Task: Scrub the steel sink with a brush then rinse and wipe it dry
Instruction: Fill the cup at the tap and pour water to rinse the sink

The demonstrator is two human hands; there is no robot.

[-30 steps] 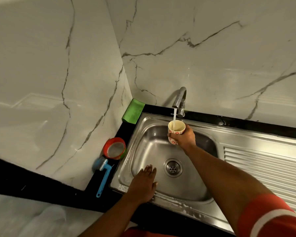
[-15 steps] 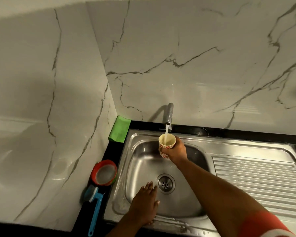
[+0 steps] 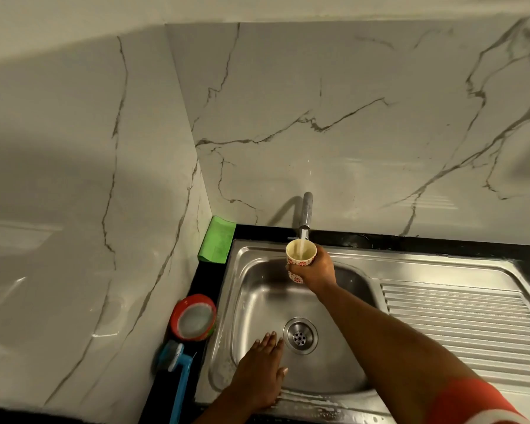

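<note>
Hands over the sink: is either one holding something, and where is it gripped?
The right hand grips a flower-patterned cup around its side, under the running tap. The left hand holds nothing.

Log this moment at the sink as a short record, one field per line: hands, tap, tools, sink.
right hand: right hand grips a flowered cup under the spout
left hand: left hand flat, palm down, on the basin's front slope, beside the drain
tap: tap running, the stream falls into the cup
tools: blue brush lying on the black counter left of the sink, next to a red bowl; green cloth in the corner
sink: steel sink has white residue along its front rim
</note>
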